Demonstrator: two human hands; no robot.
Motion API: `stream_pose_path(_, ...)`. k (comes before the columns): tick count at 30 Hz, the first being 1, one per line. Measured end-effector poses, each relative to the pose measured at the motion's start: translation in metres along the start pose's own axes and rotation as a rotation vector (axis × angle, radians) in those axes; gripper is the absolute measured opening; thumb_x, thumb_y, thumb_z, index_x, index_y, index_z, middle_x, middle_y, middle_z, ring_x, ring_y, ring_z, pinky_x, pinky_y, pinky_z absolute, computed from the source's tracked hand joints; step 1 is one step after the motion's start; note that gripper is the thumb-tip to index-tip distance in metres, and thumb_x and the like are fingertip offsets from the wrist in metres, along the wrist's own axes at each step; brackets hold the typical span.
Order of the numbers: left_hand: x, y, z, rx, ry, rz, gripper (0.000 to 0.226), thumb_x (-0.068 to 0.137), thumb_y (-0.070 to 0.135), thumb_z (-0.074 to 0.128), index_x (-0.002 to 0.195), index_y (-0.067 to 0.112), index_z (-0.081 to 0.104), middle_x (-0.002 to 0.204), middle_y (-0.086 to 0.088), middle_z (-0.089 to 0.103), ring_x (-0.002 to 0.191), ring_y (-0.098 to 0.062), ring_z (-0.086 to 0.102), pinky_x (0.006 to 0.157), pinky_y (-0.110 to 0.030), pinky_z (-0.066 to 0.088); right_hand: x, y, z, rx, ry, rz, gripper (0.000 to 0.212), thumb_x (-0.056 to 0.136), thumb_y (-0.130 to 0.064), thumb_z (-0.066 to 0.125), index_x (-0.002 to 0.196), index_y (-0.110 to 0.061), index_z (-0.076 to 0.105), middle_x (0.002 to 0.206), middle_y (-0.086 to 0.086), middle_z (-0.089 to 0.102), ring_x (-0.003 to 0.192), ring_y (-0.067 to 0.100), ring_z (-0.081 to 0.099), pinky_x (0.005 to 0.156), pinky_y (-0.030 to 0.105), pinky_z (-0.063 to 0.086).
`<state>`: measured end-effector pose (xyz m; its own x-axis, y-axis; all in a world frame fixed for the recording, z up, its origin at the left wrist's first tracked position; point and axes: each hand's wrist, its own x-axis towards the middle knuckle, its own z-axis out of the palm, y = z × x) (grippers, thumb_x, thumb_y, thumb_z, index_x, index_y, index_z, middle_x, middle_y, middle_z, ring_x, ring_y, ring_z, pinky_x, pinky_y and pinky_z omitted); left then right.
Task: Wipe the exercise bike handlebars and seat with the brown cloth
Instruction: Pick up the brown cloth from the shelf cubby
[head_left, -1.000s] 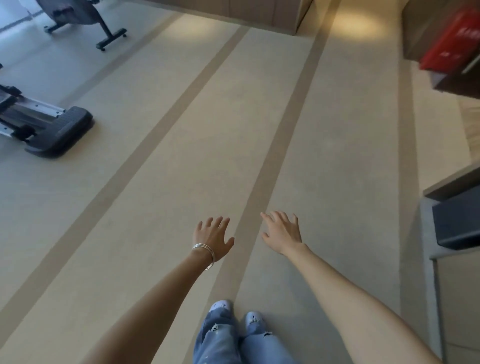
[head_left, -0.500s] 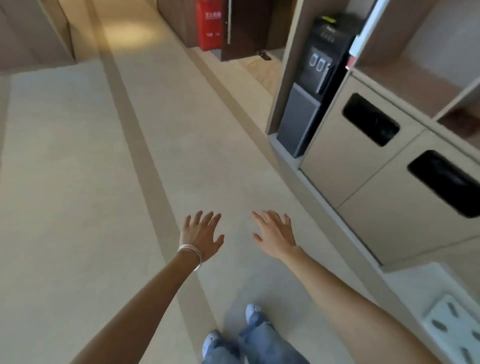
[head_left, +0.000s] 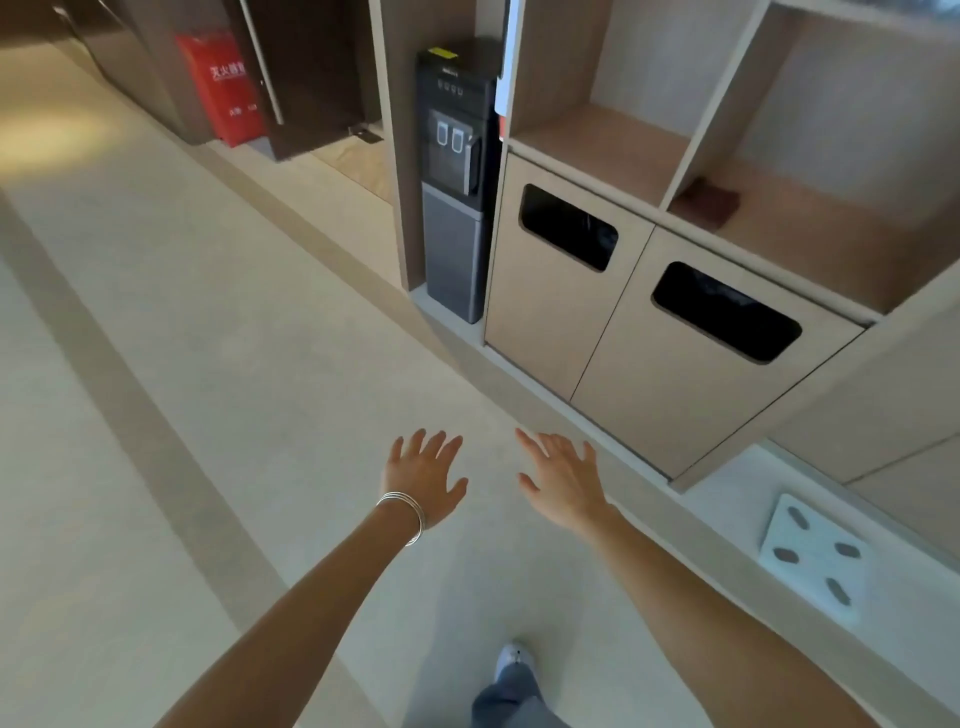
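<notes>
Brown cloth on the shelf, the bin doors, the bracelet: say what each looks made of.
Brown cloth: probably soft fabric, matte and dark; its edges look rounded and slack, though the view is blurred.
Bin doors: likely laminated or veneered board, matte beige, flat with clean-cut openings.
Bracelet: thin metal bangles, silvery, catching bright glints.

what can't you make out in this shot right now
Head view, the only one:
Exercise bike: outside the frame.
Brown cloth: small and shadowed on the shelf; folds unclear.
Bin openings: insides lost in darkness.
Red box: lettering too blurred to read.
</notes>
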<state>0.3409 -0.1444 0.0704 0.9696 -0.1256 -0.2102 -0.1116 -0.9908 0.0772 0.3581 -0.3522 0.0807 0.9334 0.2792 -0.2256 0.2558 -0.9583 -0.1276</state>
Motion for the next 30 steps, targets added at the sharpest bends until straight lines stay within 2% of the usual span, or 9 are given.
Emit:
stream_pose_path(8, 0.083, 0.099, -0.015, 0.046, -0.041, 0.133, 0.062, 0.092, 0.054, 0.031, 0.147, 0.029, 0.014, 0.156, 0.004, 0.021, 0.144, -0.024, 0.014, 0.117, -0.045, 0.011, 0.022, 0.106, -0.021, 0.015, 0.034, 0.094, 0.060, 0.096, -0.045, 0.035, 0.147, -0.028, 0.010, 0.150, 0.001, 0.030, 0.139, 0.020, 0.026, 0.112, 0.056, 0.020)
stream_pose_path(15, 0.149, 0.163, -0.029, 0.080, -0.039, 0.286, 0.062, 0.092, 0.054, 0.032, 0.147, 0.029, 0.014, 0.156, 0.003, 0.020, 0.144, -0.024, 0.013, 0.117, -0.044, 0.011, 0.028, 0.179, -0.030, 0.060, 0.037, 0.240, 0.059, 0.097, -0.044, 0.034, 0.148, -0.026, 0.010, 0.151, 0.003, 0.028, 0.140, 0.022, 0.024, 0.113, 0.058, 0.015)
stream_pose_path(23, 0.245, 0.191, -0.045, 0.119, -0.035, 0.423, 0.062, 0.093, 0.054, 0.030, 0.147, 0.028, 0.015, 0.156, 0.002, 0.020, 0.144, -0.024, 0.013, 0.117, -0.043, 0.011, 0.081, 0.228, -0.048, 0.073, 0.085, 0.379, 0.060, 0.096, -0.042, 0.038, 0.147, -0.024, 0.013, 0.148, 0.005, 0.031, 0.138, 0.023, 0.027, 0.112, 0.058, 0.017)
stream_pose_path(30, 0.336, 0.182, -0.078, 0.088, -0.006, 0.469, 0.061, 0.093, 0.051, 0.034, 0.147, 0.027, 0.017, 0.156, -0.001, 0.022, 0.144, -0.026, 0.014, 0.117, -0.044, 0.013, 0.154, 0.253, -0.081, 0.102, 0.128, 0.434, 0.063, 0.095, -0.040, 0.042, 0.147, -0.022, 0.012, 0.146, 0.007, 0.033, 0.136, 0.024, 0.029, 0.112, 0.057, 0.018)
